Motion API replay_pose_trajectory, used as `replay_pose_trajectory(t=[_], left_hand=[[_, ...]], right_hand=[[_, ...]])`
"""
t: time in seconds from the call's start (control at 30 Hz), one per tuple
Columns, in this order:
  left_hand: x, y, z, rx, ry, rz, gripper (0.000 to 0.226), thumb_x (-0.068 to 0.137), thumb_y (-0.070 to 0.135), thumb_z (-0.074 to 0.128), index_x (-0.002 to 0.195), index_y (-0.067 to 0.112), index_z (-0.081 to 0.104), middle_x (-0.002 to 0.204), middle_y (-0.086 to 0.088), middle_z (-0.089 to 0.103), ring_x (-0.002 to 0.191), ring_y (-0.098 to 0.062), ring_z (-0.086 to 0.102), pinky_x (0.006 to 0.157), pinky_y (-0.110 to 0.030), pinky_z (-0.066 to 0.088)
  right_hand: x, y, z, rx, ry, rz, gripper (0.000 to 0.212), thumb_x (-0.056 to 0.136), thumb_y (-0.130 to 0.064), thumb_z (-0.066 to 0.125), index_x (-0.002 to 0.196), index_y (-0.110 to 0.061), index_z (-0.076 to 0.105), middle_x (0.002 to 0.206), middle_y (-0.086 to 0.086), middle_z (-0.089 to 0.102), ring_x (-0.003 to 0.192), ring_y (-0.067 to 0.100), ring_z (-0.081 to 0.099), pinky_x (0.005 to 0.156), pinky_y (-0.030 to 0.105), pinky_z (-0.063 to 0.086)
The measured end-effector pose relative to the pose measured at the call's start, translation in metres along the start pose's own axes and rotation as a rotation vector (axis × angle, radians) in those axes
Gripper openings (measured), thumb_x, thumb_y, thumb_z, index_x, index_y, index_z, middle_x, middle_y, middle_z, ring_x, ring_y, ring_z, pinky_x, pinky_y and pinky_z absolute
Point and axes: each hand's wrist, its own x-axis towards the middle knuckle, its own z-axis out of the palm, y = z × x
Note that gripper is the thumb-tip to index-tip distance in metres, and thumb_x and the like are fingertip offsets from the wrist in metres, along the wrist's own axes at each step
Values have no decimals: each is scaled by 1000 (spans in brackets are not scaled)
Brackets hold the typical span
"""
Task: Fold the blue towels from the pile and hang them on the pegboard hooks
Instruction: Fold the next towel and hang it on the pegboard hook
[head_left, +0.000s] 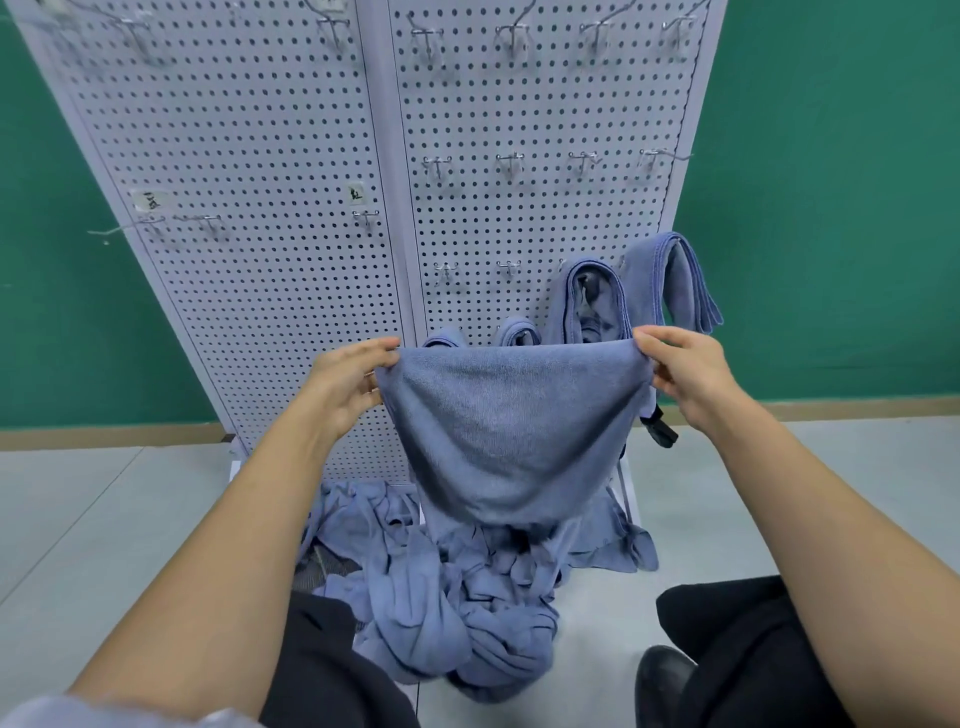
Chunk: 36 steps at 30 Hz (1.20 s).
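Towel (511, 426) held taut — 2 labels (357, 193) illegible.

blue towel (511, 426): doubled, hanging midair | pile (457, 597): crumpled on floor | other towels (670, 275): draped on pegboard (249, 156)

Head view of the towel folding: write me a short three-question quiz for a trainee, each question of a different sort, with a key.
1. True or false: the pile of towels lies on a table.
2. Where on the pegboard are the hung towels? A: upper left panel. B: lower right panel. C: top row of hooks.
3. Fill in: the left hand and the right hand each pinch a top ____ of the held towel.

Key: 1 false, it lies on the floor; 2 B; 3 corner.
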Motion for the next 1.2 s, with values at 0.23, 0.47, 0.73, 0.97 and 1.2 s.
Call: replay_pose_trajectory(t=[0.23, 0.47, 0.73, 0.97, 1.2], left_hand=[[1, -2, -8, 309, 21, 127, 38, 75, -19, 64, 99, 10, 70, 107, -6, 64, 98, -18, 59, 81, -25, 51], [5, -8, -24, 874, 155, 503, 18, 86, -1, 64, 101, 6, 73, 89, -5, 64, 83, -18, 55, 79, -29, 47], [8, -4, -39, 301, 0, 221, 16, 94, 20, 59, 79, 14, 62, 75, 2, 55, 76, -14, 48, 76, -26, 47], [3, -6, -11, -96, 90, -120, 17, 84, 19, 71, 89, 5, 65, 77, -7, 70, 65, -15, 66, 57, -25, 56], [-25, -6, 57, 105, -84, 67, 14, 88, 10, 67, 100, 3, 67, 74, -2, 70, 59, -9, 66, 63, -22, 58]], right_hand=[[-2, 0, 0, -155, -122, -110, 36, 82, 8, 66, 114, -7, 65, 97, 6, 65, 81, 11, 58, 79, 20, 52], [-7, 5, 5, -584, 26, -400, 16, 80, 0, 72, 96, -5, 73, 68, -5, 58, 55, 0, 51, 57, -1, 37], [-13, -3, 8, 10, -193, -190, 19, 95, -21, 57, 77, -17, 56, 67, -5, 53, 64, 7, 48, 67, 23, 44], [-17, -4, 31, 141, -61, 120, 18, 88, -15, 68, 74, -9, 58, 50, -4, 58, 43, 5, 50, 45, 18, 44], [-51, -20, 87, 40, -254, -40, 6, 88, -4, 64, 86, -9, 62, 68, 4, 59, 50, 3, 58, 56, 19, 53]])
